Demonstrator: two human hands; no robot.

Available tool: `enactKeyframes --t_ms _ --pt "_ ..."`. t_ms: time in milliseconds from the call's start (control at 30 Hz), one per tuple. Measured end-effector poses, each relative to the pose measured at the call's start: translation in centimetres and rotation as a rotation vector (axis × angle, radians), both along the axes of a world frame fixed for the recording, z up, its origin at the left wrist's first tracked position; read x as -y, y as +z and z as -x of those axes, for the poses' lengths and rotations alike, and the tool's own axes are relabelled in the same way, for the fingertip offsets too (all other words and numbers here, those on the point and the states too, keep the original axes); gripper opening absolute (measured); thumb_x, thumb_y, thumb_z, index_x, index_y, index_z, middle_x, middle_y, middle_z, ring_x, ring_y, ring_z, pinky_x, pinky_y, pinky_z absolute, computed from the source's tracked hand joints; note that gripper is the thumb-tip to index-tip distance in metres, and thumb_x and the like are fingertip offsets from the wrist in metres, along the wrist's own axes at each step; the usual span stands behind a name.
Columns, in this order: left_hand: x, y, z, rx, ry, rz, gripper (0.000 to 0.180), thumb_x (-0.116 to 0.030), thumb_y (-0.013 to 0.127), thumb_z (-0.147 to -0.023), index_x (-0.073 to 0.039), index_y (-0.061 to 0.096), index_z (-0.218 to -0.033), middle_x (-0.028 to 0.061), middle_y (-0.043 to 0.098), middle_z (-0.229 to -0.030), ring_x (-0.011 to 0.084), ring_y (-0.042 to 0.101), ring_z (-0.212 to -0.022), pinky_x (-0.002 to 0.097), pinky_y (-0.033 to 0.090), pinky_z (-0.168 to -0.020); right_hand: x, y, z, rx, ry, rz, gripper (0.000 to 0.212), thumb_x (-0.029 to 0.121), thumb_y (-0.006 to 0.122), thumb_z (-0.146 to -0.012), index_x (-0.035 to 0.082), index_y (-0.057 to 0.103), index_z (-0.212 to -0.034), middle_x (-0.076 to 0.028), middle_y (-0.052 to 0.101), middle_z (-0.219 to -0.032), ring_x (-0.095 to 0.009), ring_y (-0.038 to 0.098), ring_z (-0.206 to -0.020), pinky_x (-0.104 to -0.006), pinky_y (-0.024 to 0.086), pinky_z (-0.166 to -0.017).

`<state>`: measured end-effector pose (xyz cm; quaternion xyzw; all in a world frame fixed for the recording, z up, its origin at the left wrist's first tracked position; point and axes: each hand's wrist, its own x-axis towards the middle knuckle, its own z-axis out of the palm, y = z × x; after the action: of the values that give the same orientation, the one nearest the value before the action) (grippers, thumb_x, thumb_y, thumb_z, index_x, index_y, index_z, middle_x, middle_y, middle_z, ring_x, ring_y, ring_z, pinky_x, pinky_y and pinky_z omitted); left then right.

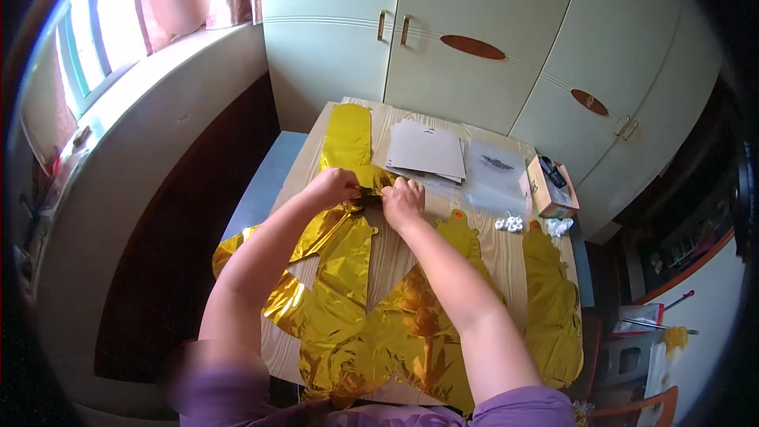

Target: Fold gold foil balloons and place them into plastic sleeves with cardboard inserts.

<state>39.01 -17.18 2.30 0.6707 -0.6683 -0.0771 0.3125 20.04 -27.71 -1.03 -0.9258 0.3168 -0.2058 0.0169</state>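
Note:
Flat gold foil balloons are spread over the wooden table. Near the far middle, my left hand (338,187) and my right hand (404,199) each pinch an edge of one gold foil balloon (346,138), whose upper part lies stretched toward the far left edge. The fingers of both hands are closed, and the foil between them is folded and dark with reflections. A large crinkled gold foil piece (340,332) lies below my arms, close to my body. Another gold foil balloon (551,308) rests at the right side of the table.
Behind the hands lie a stack of white sheets (427,149) and clear plastic bags (496,178). To the right stand a small box (553,190) with a black item on it, white ribbon rolls (510,224) and crumpled white tissue (559,227). Pale cabinets (474,0) border the far edge.

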Motion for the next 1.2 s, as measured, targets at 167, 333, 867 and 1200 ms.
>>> enactKeyframes --t_ms 167,333,867,1200 --pt "-0.1 -0.5 0.1 -0.029 -0.032 0.189 0.028 -0.011 0.073 -0.08 -0.004 0.053 -0.099 0.0162 0.064 -0.093 0.0368 0.066 -0.079 0.0446 0.053 -0.07 0.4 0.9 0.2 0.037 0.064 -0.009 0.017 0.015 0.056 -0.088 0.012 0.072 -0.094 -0.011 0.06 -0.106 -0.031 0.055 -0.108 -0.0452 0.039 -0.096" --pt "0.1 -0.6 0.0 0.282 -0.187 0.101 0.022 -0.008 0.064 -0.085 -0.007 0.057 -0.107 0.0163 0.055 -0.112 0.0367 0.066 -0.081 0.0445 0.056 -0.073 0.1 -0.2 0.2 0.152 0.237 0.155 0.011 0.015 0.057 -0.089 0.011 0.068 -0.089 -0.01 0.055 -0.097 -0.03 0.054 -0.102 -0.0445 0.039 -0.089" --pt "-0.1 -0.5 -0.3 0.352 -0.287 0.05 0.03 -0.012 0.061 -0.092 -0.009 0.058 -0.121 0.0158 0.056 -0.112 0.0368 0.066 -0.083 0.0431 0.056 -0.073 0.4 -0.8 -2.5 0.153 0.216 -0.031 0.018 0.024 0.069 -0.085 0.014 0.072 -0.1 -0.007 0.063 -0.104 -0.029 0.056 -0.105 -0.0429 0.042 -0.094" --pt "-1.9 -0.4 -0.3 0.541 -0.238 0.251 0.037 -0.019 0.075 -0.079 -0.016 0.067 -0.116 0.01 0.053 -0.135 0.0326 0.048 -0.126 0.0477 0.04 -0.105 2.5 -2.6 -4.2 0.206 0.098 -0.204 0.022 0.033 0.076 -0.082 0.013 0.077 -0.09 -0.012 0.069 -0.09 -0.033 0.066 -0.094 -0.0449 0.052 -0.084"
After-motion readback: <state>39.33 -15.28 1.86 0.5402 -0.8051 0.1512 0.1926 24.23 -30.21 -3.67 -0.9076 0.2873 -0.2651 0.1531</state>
